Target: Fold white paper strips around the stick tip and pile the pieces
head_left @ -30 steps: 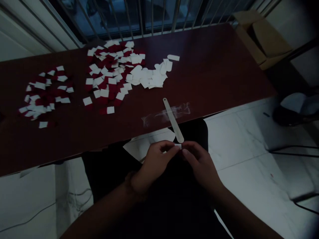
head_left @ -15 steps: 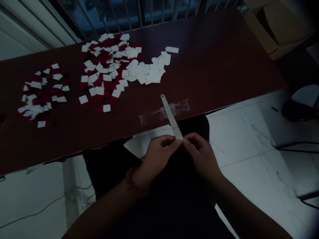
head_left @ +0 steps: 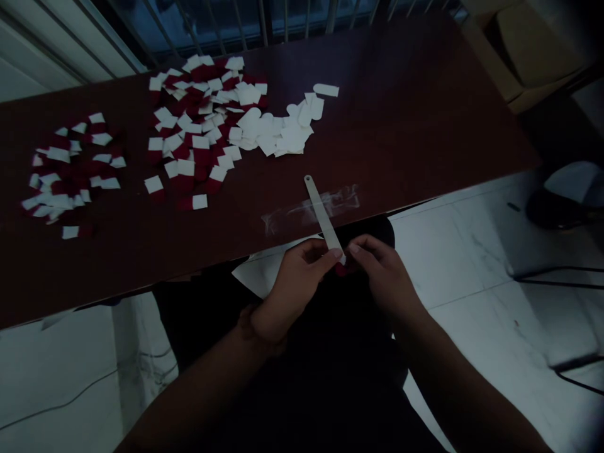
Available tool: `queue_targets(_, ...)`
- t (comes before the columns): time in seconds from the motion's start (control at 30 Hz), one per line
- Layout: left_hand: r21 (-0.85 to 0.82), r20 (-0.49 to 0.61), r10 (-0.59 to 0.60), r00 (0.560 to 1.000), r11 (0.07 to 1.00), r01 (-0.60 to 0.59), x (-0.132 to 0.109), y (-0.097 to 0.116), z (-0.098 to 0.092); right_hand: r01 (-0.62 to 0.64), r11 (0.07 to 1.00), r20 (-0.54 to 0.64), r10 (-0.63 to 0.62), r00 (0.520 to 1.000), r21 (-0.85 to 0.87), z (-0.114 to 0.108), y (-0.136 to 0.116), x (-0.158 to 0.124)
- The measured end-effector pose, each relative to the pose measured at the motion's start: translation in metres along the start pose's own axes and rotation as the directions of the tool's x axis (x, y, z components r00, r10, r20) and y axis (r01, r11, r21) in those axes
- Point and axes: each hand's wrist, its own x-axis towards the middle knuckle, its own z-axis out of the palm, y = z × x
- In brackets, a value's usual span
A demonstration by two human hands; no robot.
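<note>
the left hand (head_left: 295,289) and right hand (head_left: 387,280) meet at the fingertips on a small red piece (head_left: 340,270), while two red-and-white heaps (head_left: 189,132) (head_left: 70,170) remain on the table (head_left: 401,126) beside plain white scraps (head_left: 278,132).

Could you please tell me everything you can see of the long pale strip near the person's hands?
The long, narrow, pale flat strip looks like smooth wood or plastic and has a rounded far end. It lies over a translucent film of tape on the dark red table, passes the table's edge, and its near end appears to meet the left hand.
</note>
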Motion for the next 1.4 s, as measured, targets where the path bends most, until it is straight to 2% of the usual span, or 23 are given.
queue_targets(0.07,0.052,-0.018,0.035,0.999,0.998,-0.034,-0.002,-0.001,-0.002,-0.032,0.999,0.047,0.034,0.998,-0.028,-0.003,-0.002,-0.003)
queue_targets(0.17,0.131,0.013,0.042,0.999,0.990,-0.044,-0.004,0.000,-0.004,-0.078,0.996,0.123,0.084,0.989,-0.053,-0.005,-0.006,-0.006)
queue_targets(0.23,0.161,0.023,0.039,0.999,0.986,-0.042,-0.005,0.001,-0.005,-0.082,0.996,0.113,0.087,0.990,-0.047,-0.004,-0.007,-0.006)
queue_targets(0.33,0.169,0.001,0.055,0.998,0.984,-0.055,-0.005,0.004,-0.006,-0.045,0.998,0.037,0.047,0.998,-0.053,-0.001,-0.009,-0.002)
queue_targets(0.5,0.100,-0.033,0.039,0.999,0.994,-0.035,0.002,0.006,-0.003,0.034,0.995,0.025,-0.031,0.999,-0.097,0.004,-0.017,0.015)
queue_targets(0.67,-0.068,-0.044,0.049,0.998,0.996,-0.052,0.002,-0.001,-0.003,0.118,0.982,-0.038,-0.125,0.991,-0.148,0.003,-0.024,0.021)
queue_targets(0.73,-0.076,-0.016,0.048,0.999,0.996,-0.049,-0.002,-0.002,-0.004,0.102,0.982,-0.040,-0.109,0.993,-0.157,-0.001,-0.024,0.016)
queue_targets(0.83,-0.005,0.025,0.000,1.000,1.000,0.000,-0.006,0.001,-0.005,0.048,0.981,0.052,-0.039,0.998,-0.187,-0.007,-0.023,0.004)
queue_targets(0.9,-0.009,0.017,-0.020,1.000,1.000,0.020,-0.007,0.002,-0.004,0.023,0.981,0.128,0.002,0.992,-0.192,-0.010,-0.022,-0.003)
queue_targets(0.97,-0.081,-0.020,-0.023,1.000,0.996,0.021,-0.007,0.003,-0.001,0.011,0.985,0.159,0.016,0.987,-0.170,-0.010,-0.021,-0.007)
queue_targets(1.07,-0.200,-0.049,-0.026,0.998,0.980,0.016,-0.006,0.002,0.003,0.010,0.991,0.156,0.011,0.988,-0.131,-0.007,-0.019,-0.009)
queue_targets(1.17,-0.208,0.039,-0.029,0.999,0.977,0.037,-0.006,0.002,0.004,0.026,0.993,0.138,-0.009,0.990,-0.118,-0.004,-0.017,-0.010)
queue_targets(1.23,-0.203,0.056,-0.031,0.998,0.978,0.042,-0.005,0.001,0.005,0.037,0.992,0.132,-0.021,0.991,-0.122,-0.003,-0.016,-0.010)
queue_targets(1.4,-0.394,-0.175,-0.037,0.984,0.919,-0.035,-0.004,-0.001,0.009,0.049,0.985,0.127,-0.028,0.992,-0.164,-0.003,-0.015,-0.011)
